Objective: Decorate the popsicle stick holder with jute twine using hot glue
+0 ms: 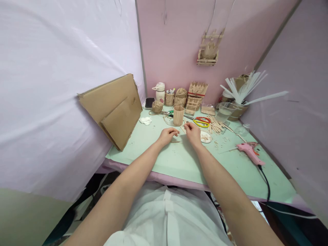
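My left hand [167, 136] is over the middle of the table with thumb and fingers pinched together; whatever is between them is too small to name. Close beside it, my right hand [192, 133] is also closed in a pinch, and what it grips is hidden. A pale flat wooden piece [182, 128] shows next to the right fingertips. Just beyond both hands a cup made of upright wooden sticks [178, 116] stands on the table. A white dish [205, 137] with small wooden bits lies by my right wrist.
Scissors [202, 122] and loose craft sticks [216, 125] lie right of the cup. A pink glue gun [249, 153] rests at the right, its cord over the edge. Cardboard sheets [115, 112] lean at left. A twine ball [157, 107] and white bottle [160, 94] stand behind.
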### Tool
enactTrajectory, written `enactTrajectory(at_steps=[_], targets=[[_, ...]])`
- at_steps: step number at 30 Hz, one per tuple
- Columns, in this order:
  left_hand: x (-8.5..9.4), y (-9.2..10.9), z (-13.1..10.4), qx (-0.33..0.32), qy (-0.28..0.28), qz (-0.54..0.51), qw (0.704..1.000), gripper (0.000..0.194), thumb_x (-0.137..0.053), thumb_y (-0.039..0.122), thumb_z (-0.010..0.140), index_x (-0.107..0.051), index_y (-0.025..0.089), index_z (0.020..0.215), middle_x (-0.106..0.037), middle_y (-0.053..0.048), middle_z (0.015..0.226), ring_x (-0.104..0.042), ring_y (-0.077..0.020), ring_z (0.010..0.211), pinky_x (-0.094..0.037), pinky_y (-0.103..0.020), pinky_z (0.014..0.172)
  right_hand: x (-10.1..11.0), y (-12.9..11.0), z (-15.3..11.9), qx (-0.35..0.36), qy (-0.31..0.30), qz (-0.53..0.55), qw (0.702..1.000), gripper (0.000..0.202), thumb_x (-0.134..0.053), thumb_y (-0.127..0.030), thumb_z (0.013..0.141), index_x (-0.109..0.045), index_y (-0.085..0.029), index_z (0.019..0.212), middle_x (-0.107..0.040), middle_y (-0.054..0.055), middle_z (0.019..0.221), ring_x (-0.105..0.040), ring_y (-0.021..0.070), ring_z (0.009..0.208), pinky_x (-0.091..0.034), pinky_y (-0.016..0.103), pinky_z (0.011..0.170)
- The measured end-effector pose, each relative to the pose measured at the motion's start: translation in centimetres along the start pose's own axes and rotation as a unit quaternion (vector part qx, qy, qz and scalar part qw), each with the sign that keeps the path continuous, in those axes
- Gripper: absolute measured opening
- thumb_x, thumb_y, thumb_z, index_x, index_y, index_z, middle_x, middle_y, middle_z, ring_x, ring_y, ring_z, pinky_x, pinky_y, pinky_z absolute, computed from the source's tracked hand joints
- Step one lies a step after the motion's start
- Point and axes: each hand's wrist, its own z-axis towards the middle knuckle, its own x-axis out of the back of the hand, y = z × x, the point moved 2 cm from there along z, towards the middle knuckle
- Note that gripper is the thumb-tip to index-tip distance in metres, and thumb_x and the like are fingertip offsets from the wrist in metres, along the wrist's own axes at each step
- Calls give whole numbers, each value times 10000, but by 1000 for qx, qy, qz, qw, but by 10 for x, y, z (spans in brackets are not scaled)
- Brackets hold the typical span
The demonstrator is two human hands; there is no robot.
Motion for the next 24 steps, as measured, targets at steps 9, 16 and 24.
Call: enactTrajectory(at_steps=[9,16,24], targets=[[-1,4,-1,0,-14,14,1000,156,-578,270,718,-671,145,700,-670,-31,696,-585,-146,719,-440,-266,750,4,9,3,-30,28,-29,999,234,-468,-339,794,-620,-161,791,-624,60,777,-526,186,721,-409,321,711],[2,-3,2,7,62,-42,997,177,-559,272,753,-660,141,815,-633,-6,653,-516,-98,583,-427,-240,633,-5,-6,-8,86,-15,-61,994,420,-516,-212,774,-532,-201,1194,-429,129,1194,-525,228,981,-467,365,799],[-2,-1,2,42,70,-110,991,101,-599,214,717,-624,131,769,-627,3,639,-546,-87,566,-425,-227,584,-11,-24,-19,195,-107,-90,971,284,-470,-182,833,-620,-244,1066,-452,103,1197,-547,201,873,-474,343,729]])
